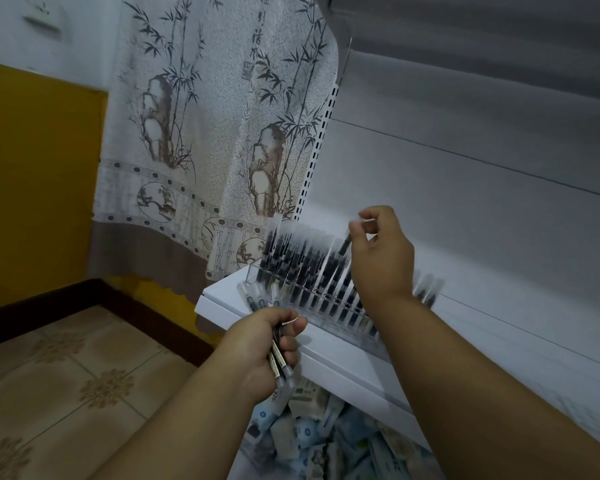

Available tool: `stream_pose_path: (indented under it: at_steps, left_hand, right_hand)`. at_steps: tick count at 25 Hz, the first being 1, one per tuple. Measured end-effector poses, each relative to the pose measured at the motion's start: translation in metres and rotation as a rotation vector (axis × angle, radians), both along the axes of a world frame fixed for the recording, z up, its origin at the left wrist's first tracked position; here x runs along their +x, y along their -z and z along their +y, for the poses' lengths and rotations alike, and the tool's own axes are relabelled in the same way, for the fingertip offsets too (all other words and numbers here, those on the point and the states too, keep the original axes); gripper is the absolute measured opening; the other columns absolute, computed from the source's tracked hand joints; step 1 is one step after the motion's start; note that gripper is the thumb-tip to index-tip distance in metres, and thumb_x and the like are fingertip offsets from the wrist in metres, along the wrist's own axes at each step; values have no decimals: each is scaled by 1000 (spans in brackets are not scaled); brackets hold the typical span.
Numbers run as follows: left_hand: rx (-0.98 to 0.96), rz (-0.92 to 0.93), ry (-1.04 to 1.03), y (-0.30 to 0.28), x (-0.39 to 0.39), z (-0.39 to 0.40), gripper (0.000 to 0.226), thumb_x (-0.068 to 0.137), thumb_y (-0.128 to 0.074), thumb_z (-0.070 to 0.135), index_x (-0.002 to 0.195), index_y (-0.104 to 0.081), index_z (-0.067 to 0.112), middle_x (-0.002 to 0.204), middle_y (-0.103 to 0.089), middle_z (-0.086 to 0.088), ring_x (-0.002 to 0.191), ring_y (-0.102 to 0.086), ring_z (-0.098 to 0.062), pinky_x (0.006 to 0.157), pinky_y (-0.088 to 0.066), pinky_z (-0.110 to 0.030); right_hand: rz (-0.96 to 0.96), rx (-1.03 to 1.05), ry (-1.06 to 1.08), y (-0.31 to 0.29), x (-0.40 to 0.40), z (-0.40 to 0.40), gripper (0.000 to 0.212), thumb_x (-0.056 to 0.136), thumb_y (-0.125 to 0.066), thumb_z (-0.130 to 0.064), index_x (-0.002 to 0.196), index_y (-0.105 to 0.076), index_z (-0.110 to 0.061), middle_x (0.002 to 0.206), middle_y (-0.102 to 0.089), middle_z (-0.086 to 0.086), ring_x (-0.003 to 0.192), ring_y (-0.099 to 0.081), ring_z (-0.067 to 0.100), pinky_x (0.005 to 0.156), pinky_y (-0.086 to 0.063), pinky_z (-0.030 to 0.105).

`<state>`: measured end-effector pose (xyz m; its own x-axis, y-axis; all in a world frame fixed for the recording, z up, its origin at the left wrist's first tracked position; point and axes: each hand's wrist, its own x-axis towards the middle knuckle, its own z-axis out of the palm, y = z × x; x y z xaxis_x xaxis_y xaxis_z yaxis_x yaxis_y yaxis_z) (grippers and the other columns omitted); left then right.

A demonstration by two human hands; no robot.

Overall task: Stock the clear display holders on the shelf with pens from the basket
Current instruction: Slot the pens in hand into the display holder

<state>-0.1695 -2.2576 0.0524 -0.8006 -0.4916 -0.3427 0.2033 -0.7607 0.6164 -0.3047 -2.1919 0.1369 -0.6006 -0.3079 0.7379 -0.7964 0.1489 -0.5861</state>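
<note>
A clear display holder (pixel 284 284) stands on the white shelf (pixel 347 358), filled with several upright black pens with frosted caps. My right hand (pixel 381 258) hovers over the holder's middle, pinching one pen (pixel 344 244) by its cap, tip down above the rows. My left hand (pixel 267 351) is in front of the shelf edge, closed around a bunch of pens (pixel 278 358) whose caps fan out toward the holder. Below the shelf lie packs of stock (pixel 309 431); I cannot make out the basket itself.
A bamboo-print curtain (pixel 205 133) hangs to the left of the shelf. The shelf's white back panel (pixel 482 202) rises behind the holder, with a perforated upright (pixel 314 157) at its left edge. Tiled floor (pixel 66 393) spreads at lower left below a yellow wall.
</note>
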Motion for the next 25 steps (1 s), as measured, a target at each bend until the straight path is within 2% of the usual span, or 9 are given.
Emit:
stream_pose_path:
  at_steps: [4, 9, 13, 16, 18, 20, 21, 23, 25]
  left_hand:
    - [16, 5, -3, 3, 0, -4, 6, 94, -52, 9, 97, -56, 6, 63, -65, -7, 35, -35, -10, 34, -31, -17]
    - [32, -4, -14, 8, -1, -3, 6, 94, -52, 8, 96, -57, 5, 63, -65, -7, 36, -34, -10, 34, -29, -17]
    - [25, 0, -9, 7, 2, -2, 7, 93, -53, 8, 97, -57, 4, 65, -67, -9, 35, -35, -10, 35, -29, -16]
    - [7, 1, -14, 5, 3, -3, 8, 93, -53, 8, 98, -58, 3, 68, -69, -11, 35, -36, -10, 35, -30, -17]
    - [-7, 9, -2, 2, 3, -2, 12, 93, -52, 7, 102, -59, 2, 69, -70, -11, 35, -38, -11, 35, -32, -18]
    - [-18, 32, 12, -1, 3, 0, 16, 93, -49, 4, 103, -60, 2, 69, -70, -11, 37, -39, -11, 36, -34, -18]
    - [-20, 46, 20, -3, 3, 1, 16, 92, -47, 3, 102, -60, 3, 69, -70, -11, 37, -40, -12, 36, -34, -18]
    - [-40, 75, 51, -5, 2, 3, 17, 91, -45, 1, 98, -60, 4, 70, -69, -11, 38, -40, -12, 37, -34, -18]
    - [-91, 83, 98, -9, 0, 9, 17, 92, -45, 2, 96, -61, 5, 72, -68, -11, 40, -41, -12, 37, -35, -19]
  right_hand:
    - [34, 48, -16, 1, -4, -8, 7, 98, -54, -26, 105, -52, -25, 93, -60, -9, 79, -61, 17, 71, -50, 30]
    - [101, 195, -21, -16, -5, -20, 6, 97, -56, -22, 99, -50, -22, 81, -53, -12, 74, -53, 3, 62, -43, 23]
    - [66, 312, 20, 0, -3, -20, 6, 96, -56, -22, 98, -51, -19, 77, -55, -6, 68, -54, 12, 66, -50, 34]
    - [101, 427, 133, 3, 1, -19, 11, 96, -52, -27, 93, -59, -18, 99, -56, 4, 70, -56, 20, 62, -45, 31]
    - [111, 470, 181, 4, 8, -15, 20, 97, -50, -32, 104, -64, -19, 119, -48, 5, 72, -58, 20, 65, -41, 27]
    - [140, 376, 164, 7, 17, -5, 25, 98, -51, -34, 119, -59, -22, 126, -43, -1, 72, -58, 16, 67, -42, 26]
    - [161, 341, 133, 9, 22, 0, 25, 98, -52, -34, 120, -57, -24, 123, -45, -5, 71, -58, 13, 66, -42, 26]
    - [54, 398, -27, 9, 29, 6, 21, 97, -55, -37, 115, -59, -27, 108, -56, -9, 72, -57, 9, 64, -45, 26]
    - [-275, 518, -279, 8, 35, 9, 20, 93, -65, -32, 111, -65, -24, 93, -66, -3, 70, -62, 9, 61, -50, 26]
